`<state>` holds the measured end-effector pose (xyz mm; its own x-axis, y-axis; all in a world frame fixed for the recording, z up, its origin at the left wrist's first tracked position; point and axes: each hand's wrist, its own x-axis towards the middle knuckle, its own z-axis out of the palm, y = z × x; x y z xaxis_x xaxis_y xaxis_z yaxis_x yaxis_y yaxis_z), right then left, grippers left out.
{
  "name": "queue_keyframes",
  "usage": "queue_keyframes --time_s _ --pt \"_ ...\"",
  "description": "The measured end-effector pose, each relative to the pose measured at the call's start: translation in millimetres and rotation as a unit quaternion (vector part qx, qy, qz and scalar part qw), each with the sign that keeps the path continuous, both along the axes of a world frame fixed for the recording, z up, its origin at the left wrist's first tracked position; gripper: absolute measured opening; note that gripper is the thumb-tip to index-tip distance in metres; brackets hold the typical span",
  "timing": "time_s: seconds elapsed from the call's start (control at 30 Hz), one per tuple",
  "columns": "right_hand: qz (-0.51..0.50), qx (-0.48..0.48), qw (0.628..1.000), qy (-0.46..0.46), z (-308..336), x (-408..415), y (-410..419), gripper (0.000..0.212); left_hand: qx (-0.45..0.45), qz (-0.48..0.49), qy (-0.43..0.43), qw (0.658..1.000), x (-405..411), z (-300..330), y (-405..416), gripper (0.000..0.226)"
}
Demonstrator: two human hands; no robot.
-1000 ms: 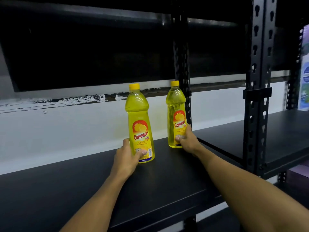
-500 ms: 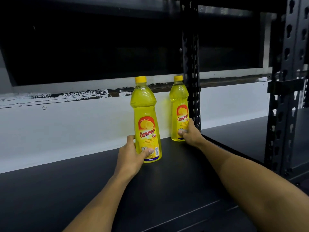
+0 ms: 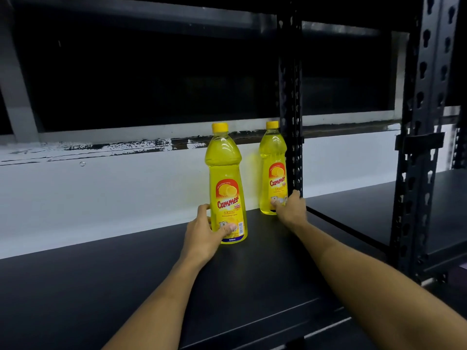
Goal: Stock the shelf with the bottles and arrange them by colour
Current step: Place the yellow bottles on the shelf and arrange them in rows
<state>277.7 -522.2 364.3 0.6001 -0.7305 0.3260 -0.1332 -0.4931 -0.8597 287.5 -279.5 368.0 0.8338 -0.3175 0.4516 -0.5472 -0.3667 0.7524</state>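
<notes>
Two yellow lemon dishwashing bottles stand upright on a black shelf board (image 3: 126,286). The nearer bottle (image 3: 225,178) has my left hand (image 3: 204,233) around its base, thumb across the label and fingers behind. The farther bottle (image 3: 273,162) stands at the back right, close to the white wall and beside the black upright post. My right hand (image 3: 290,210) grips its lower part, thumb on the label. Both bottoms rest on the shelf.
A perforated black post (image 3: 290,97) rises just right of the farther bottle. A thicker front post (image 3: 419,147) stands further right, with another black shelf board (image 3: 366,215) between and beyond. A white wall (image 3: 101,193) closes the back; a dark shelf hangs overhead.
The view has shifted so the bottles sit further right in the frame. Both hands keep their hold and the bottles stay upright, the right one close to the wall.
</notes>
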Motion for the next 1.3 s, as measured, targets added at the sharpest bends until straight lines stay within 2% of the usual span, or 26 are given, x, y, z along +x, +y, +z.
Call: queue_keyframes --time_s 0.07,0.13,0.2,0.27,0.37,0.5,0.67,0.83,1.07,1.3 --pt "0.006 -0.013 0.998 -0.058 2.4 -14.7 25.2 0.053 -0.003 -0.006 0.011 1.0 -2.7 0.5 2.5 0.074" --pt "0.122 0.018 0.987 -0.101 5.6 -30.1 56.4 0.058 -0.006 -0.018 0.032 0.999 -5.1 1.0 6.8 0.077" --pt "0.274 0.076 0.955 -0.08 8.3 -44.1 87.0 0.07 0.002 -0.019 0.047 0.999 -7.3 0.4 11.8 0.076" --pt "0.348 0.075 0.934 -0.038 5.8 -49.6 104.1 0.076 0.042 -0.001 0.04 0.998 -10.4 -2.1 18.1 0.067" --pt "0.298 0.001 0.954 -0.014 1.9 -51.3 108.8 0.087 0.126 0.039 0.019 0.991 -15.1 -7.2 29.7 0.054" --pt "0.257 -0.022 0.966 -0.021 2.3 -55.9 99.7 0.08 0.182 0.066 0.007 0.981 -16.6 -6.6 34.2 0.044" --pt "0.219 -0.002 0.975 -0.046 -3.5 -66.9 72.2 0.081 0.19 0.068 -0.003 0.979 -17.0 -4.2 32.7 0.032" --pt "0.207 0.018 0.977 -0.038 -2.0 -87.4 31.9 0.067 0.182 0.066 -0.02 0.981 -13.7 -6.6 32.6 0.024" --pt "0.183 0.009 0.982 -0.045 3.7 -95.7 0.5 0.057 0.207 0.065 -0.047 0.975 -9.4 -8.4 28.2 0.022" --pt "0.161 -0.012 0.987 -0.018 3.7 -79.8 -12.3 0.059 0.236 0.076 -0.073 0.966 -4.8 -13.1 24.2 0.022"
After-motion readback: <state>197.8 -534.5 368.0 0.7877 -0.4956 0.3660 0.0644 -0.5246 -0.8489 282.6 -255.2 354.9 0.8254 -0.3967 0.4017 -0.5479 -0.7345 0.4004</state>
